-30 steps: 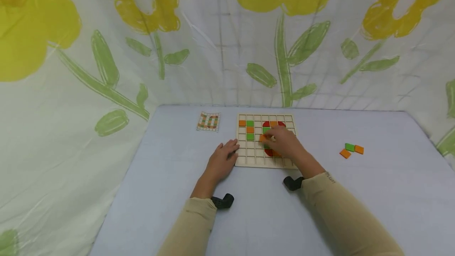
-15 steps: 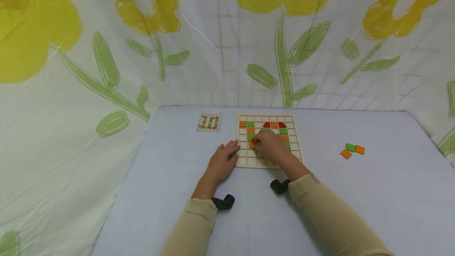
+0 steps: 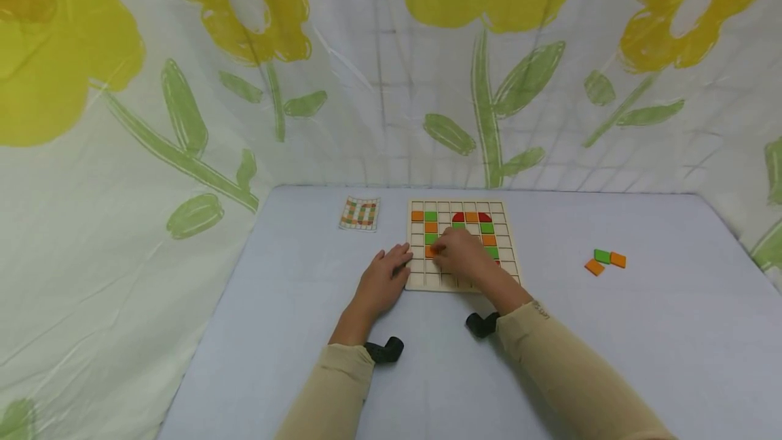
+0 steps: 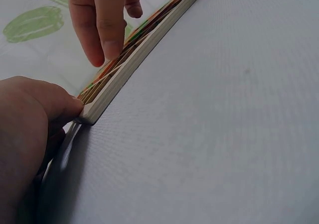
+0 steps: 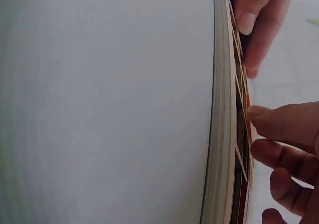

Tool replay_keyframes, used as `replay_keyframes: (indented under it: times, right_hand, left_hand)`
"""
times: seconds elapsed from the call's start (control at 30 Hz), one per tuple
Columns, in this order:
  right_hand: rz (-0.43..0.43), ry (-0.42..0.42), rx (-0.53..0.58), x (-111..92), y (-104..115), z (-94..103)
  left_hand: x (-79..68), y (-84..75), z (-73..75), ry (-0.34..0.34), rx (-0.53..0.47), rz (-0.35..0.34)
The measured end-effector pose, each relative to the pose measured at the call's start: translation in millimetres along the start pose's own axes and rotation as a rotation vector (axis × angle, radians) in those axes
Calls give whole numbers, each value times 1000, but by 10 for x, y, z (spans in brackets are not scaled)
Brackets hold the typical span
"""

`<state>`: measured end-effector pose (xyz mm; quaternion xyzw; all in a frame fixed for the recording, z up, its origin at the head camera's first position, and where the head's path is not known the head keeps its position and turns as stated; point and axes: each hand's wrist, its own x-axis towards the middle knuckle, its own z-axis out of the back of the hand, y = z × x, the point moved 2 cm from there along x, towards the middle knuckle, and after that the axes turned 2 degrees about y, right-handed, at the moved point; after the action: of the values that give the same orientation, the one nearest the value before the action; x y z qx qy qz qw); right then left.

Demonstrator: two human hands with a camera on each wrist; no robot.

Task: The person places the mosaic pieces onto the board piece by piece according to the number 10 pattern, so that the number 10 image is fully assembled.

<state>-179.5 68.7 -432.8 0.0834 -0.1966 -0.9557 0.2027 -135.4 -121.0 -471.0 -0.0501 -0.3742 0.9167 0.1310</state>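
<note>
A wooden grid board [image 3: 458, 280] lies on the table, with orange, green and red tiles in some of its cells. My right hand [image 3: 466, 253] is over the board's middle, thumb and finger at an orange tile [image 3: 430, 251] in the second column, below a green tile [image 3: 431, 239]. The right wrist view shows the thumb [image 5: 279, 122] at the board's surface close to that tile. My left hand [image 3: 381, 277] rests at the board's left edge, and its thumb [image 4: 67, 106] touches the near corner in the left wrist view. Part of the tile pattern is hidden under my right hand.
A small pattern card [image 3: 360, 214] with a coloured grid lies left of the board. To the right are a loose green tile [image 3: 602, 256] and two orange tiles [image 3: 618, 260]. Behind the table hangs a flower-printed curtain [image 3: 342, 148].
My right hand has moved left with the orange tile, from the board's middle to the second column, where the tile now sits in line under the green one. My left hand has stayed put.
</note>
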Motion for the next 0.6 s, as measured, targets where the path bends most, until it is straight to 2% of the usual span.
replay_keyframes:
  times: [0.1, 0.23, 0.37, 0.6]
  right_hand:
    - [-11, 5, 62, -51, -80, 62]
    - [-82, 10, 151, -206, -291, 186]
    - [-150, -19, 210, -394, -547, 318]
    - [-247, -31, 199, -750, -983, 530]
  left_hand:
    - [-5, -3, 2, -1, 0, 2]
    - [-7, -25, -2, -3, -2, 2]
    - [-5, -37, 1, -1, 5, 4]
    - [-7, -17, 13, -8, 20, -4]
